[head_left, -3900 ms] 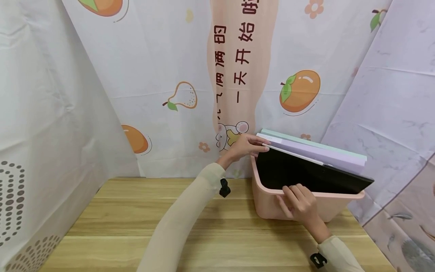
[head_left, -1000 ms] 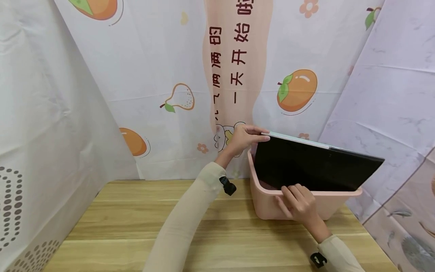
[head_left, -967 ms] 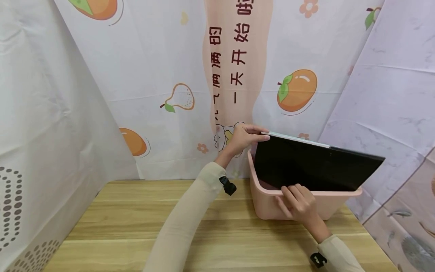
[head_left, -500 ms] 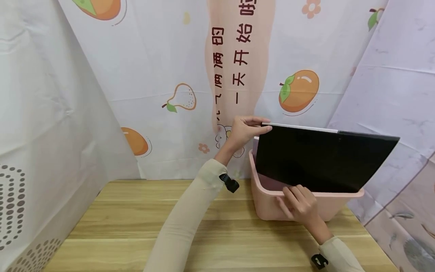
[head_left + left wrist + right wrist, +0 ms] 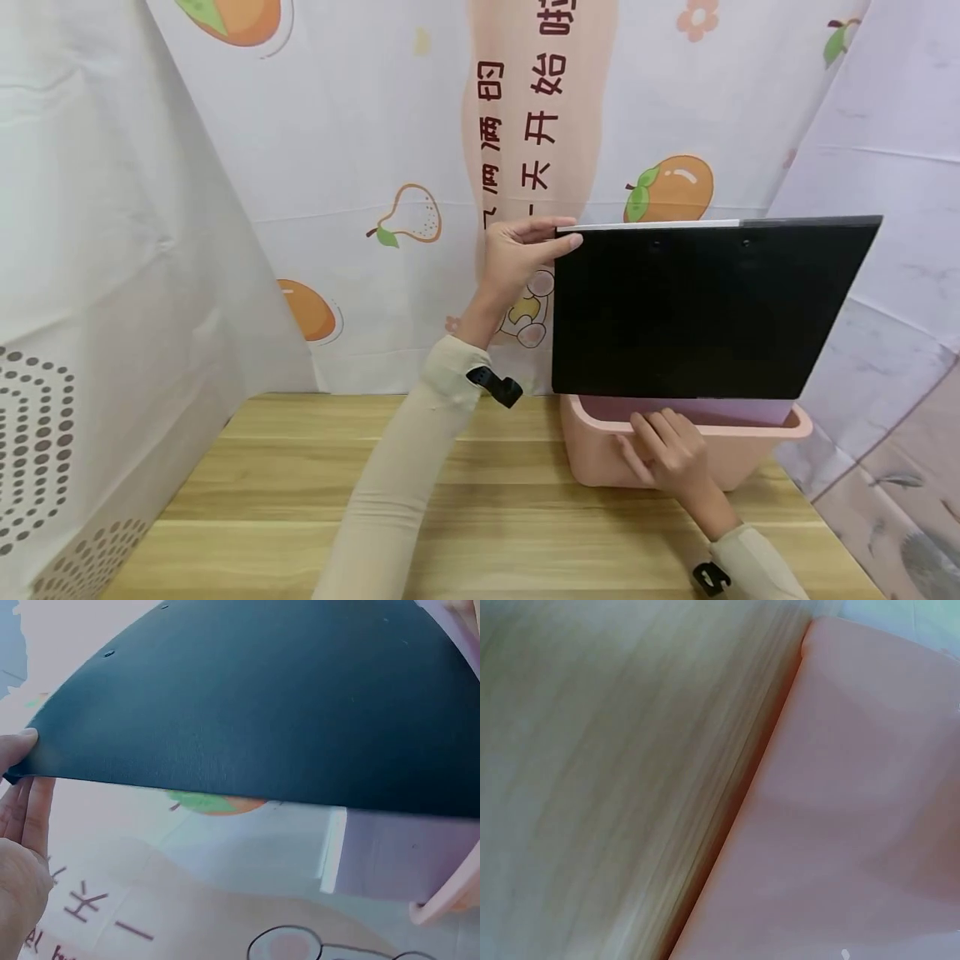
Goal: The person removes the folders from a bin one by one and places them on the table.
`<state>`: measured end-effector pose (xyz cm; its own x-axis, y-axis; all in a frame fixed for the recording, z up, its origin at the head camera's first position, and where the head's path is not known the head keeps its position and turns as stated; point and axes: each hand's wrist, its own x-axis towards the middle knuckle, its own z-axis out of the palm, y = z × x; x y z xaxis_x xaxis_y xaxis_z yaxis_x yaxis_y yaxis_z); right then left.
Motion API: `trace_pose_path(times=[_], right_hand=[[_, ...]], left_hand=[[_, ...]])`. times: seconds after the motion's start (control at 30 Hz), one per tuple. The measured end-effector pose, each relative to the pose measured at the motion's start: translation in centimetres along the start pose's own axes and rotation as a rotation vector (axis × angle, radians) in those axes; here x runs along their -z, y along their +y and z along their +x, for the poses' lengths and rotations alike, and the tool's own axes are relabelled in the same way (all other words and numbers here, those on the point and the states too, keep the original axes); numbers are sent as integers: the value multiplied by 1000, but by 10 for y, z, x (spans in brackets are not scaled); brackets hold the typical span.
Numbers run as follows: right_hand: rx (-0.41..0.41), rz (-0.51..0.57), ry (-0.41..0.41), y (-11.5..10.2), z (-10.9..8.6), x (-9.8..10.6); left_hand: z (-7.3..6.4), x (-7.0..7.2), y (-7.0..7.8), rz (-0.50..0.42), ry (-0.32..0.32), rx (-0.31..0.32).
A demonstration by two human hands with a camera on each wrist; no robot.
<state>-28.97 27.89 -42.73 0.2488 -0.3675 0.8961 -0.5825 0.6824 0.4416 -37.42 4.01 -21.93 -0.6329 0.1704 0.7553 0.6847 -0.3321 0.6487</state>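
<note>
A black file folder point(image 5: 697, 317) with rivets near its top edge and a white strip along it hangs above the pink storage bin point(image 5: 600, 458). My left hand point(image 5: 513, 258) pinches its upper left corner between thumb and fingers. In the left wrist view the black folder point(image 5: 255, 712) spans most of the frame, with the left hand point(image 5: 22, 832) at its corner. My right hand point(image 5: 670, 454) grips the bin's front rim, fingers curled over it. A lavender folder point(image 5: 750, 410) shows inside the bin, mostly hidden behind the black one.
The bin stands on a wood-grain table point(image 5: 300, 483), toward its back right. Behind it hangs a white fruit-print curtain point(image 5: 360, 317). The right wrist view shows the bin's pink wall point(image 5: 855, 787) meeting the tabletop.
My left hand has raised the black folder up out of the bin and levelled its top edge. The right hand keeps its hold on the rim.
</note>
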Motion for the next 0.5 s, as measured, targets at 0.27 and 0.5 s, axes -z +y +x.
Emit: trace_pose_path(times=[0.27,0.5], right_hand=[[-7,-1,-5,-2,0,3],[-11,0,-1,-3,2,2]], left_hand=[[2,18,11,59,16,-18],[3,38,24,74,34,-16]])
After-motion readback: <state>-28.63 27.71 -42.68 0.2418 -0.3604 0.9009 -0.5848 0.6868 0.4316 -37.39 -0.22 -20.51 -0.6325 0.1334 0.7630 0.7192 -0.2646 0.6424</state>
